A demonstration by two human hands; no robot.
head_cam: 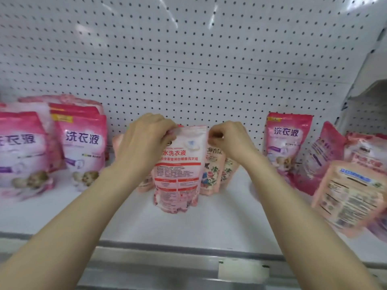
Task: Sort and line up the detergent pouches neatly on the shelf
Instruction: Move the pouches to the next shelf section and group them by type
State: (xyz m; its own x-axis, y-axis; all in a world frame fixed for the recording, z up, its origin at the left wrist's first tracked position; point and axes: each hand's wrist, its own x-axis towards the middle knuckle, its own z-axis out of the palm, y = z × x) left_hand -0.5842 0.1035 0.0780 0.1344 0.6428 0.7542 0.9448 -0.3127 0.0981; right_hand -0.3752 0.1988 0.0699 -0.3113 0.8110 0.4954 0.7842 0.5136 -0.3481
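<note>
A pale pink detergent pouch (178, 170) with red print stands upright at the middle of the white shelf (219, 218). My left hand (146, 139) pinches its top left corner and my right hand (228, 141) pinches its top right corner. Behind it stand peach floral pouches (211, 174), partly hidden. Bright pink pouches (83, 149) stand in rows at the left. One more bright pink pouch (287, 141) stands upright at the right.
At the far right several pouches (351, 197) lean or lie tilted, some showing their backs. A white pegboard wall (188, 59) closes the back of the shelf. The shelf's front rail (188, 254) carries a blank label holder (240, 271).
</note>
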